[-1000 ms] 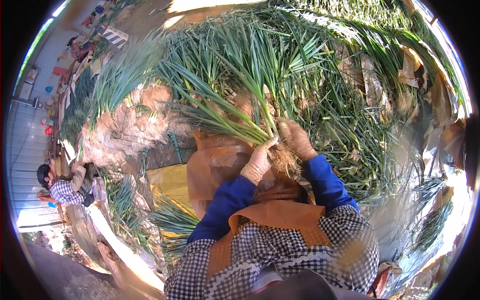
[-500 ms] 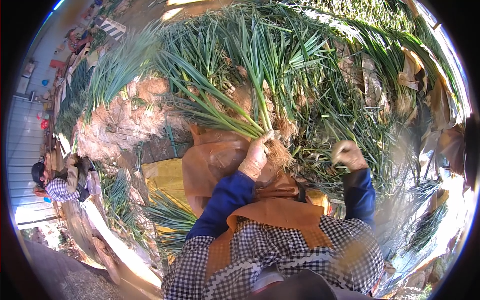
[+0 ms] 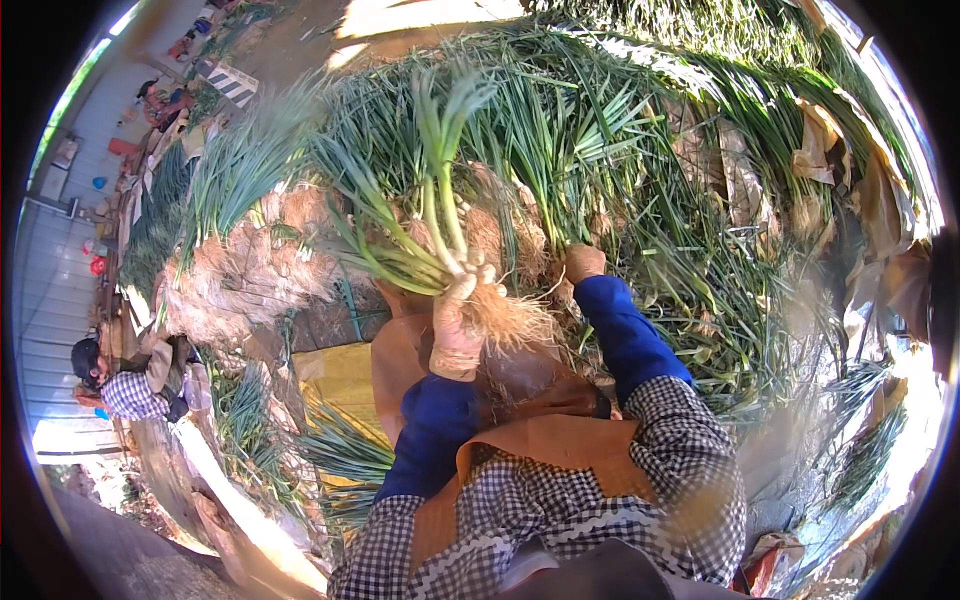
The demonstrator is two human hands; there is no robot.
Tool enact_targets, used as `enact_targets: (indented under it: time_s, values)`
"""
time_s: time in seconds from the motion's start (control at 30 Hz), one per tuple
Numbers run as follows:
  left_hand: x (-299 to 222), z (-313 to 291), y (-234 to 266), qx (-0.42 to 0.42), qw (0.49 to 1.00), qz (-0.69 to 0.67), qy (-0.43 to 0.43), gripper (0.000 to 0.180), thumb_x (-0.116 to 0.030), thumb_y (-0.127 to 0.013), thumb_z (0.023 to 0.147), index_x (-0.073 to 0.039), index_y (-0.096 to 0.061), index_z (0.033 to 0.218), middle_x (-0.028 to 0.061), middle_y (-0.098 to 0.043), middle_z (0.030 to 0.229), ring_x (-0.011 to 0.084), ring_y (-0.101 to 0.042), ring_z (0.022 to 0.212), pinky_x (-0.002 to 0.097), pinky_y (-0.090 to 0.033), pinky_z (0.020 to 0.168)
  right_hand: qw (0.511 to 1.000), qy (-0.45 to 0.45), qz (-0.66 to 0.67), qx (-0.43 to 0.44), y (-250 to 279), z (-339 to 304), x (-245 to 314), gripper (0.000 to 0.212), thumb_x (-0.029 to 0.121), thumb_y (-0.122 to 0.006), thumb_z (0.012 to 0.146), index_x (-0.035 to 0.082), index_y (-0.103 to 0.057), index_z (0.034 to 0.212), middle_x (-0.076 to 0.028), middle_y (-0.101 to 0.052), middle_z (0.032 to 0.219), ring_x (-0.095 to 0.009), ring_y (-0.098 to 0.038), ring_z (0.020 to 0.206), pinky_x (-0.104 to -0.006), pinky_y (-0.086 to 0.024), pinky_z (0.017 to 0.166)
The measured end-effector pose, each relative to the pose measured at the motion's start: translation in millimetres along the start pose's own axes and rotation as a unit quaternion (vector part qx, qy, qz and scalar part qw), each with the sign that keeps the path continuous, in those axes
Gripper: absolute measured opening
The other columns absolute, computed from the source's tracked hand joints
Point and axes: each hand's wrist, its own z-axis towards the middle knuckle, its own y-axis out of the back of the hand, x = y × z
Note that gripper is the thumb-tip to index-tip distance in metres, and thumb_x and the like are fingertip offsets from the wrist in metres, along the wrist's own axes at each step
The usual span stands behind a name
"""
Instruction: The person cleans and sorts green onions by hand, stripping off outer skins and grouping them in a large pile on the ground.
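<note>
My left hand is closed around a small bunch of green garlic, with pale stems, long flat leaves fanning up and away, and a bushy tuft of tan roots hanging out to the right. At the near edge of the heap, my right hand is curled at the foot of some upright green garlic stalks. Its fingertips are partly hidden among the stalks, and it appears to grip them. Both forearms wear blue sleeves.
A broad heap of green garlic spreads ahead and right. More plants with matted roots lie left. A brown apron covers my lap, beside a yellow sheet. Another person sits at the far left.
My left hand has moved left and nearer with its bunch, roots now swung rightward. My right hand has gone left and forward from above the loose leaves to the standing stalks.
</note>
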Motion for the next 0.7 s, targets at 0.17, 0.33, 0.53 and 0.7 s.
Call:
enact_targets:
  time_s: [0.17, 0.33, 0.53, 0.7]
  values:
    - [-19.4, -10.9, 83.2, -0.101, 0.993, -0.022, 0.051, 0.04, -0.006, -0.047, 0.084, -0.005, -0.039, 0.123, 0.005, -0.049, 0.09, 0.0157, -0.048, 0.08, 0.0317, -0.043, 0.069, 0.958, 0.076, 0.246, -0.126, 10.5, -2.3, 0.5, 0.04, 0.04, -0.065, 0.069, 0.005, -0.063, 0.089, -0.015, -0.063, 0.081, -0.028, -0.061, 0.071, -0.036, -0.048, 0.067]
    - [12.9, -4.8, 72.0, -0.116, 0.989, -0.018, 0.092, 0.046, -0.005, -0.052, 0.08, -0.005, -0.041, 0.125, 0.0043, -0.056, 0.089, 0.0153, -0.054, 0.08, 0.0308, -0.047, 0.07, 0.938, 0.258, -0.231, -0.009, 4.0, -4.4, -73.3, 0.022, 0.028, -0.058, 0.08, 0.006, -0.064, 0.079, -0.009, -0.063, 0.081, -0.027, -0.06, 0.072, -0.0368, -0.047, 0.063]
    - [13.3, -8.7, 79.7, -0.132, 0.987, -0.002, 0.092, 0.049, -0.003, -0.053, 0.079, -0.001, -0.04, 0.126, 0.005, -0.056, 0.09, 0.0171, -0.054, 0.082, 0.0311, -0.047, 0.074, 0.976, 0.016, 0.153, -0.152, 47.6, -15.8, -4.8, 0.041, 0.05, -0.058, 0.075, 0.01, -0.065, 0.077, -0.012, -0.062, 0.067, -0.028, -0.059, 0.063, -0.034, -0.048, 0.061]
    - [17.5, -6.3, 79.4, -0.143, 0.979, 0.0, 0.144, 0.04, -0.004, -0.051, 0.08, 0.005, -0.045, 0.118, 0.0121, -0.058, 0.093, 0.0262, -0.056, 0.094, 0.0367, -0.046, 0.083, 0.999, 0.034, -0.008, 0.005, 4.4, 16.6, 15.5, 0.041, 0.048, -0.06, 0.071, 0.009, -0.066, 0.082, -0.013, -0.064, 0.079, -0.028, -0.062, 0.074, -0.0396, -0.049, 0.065]
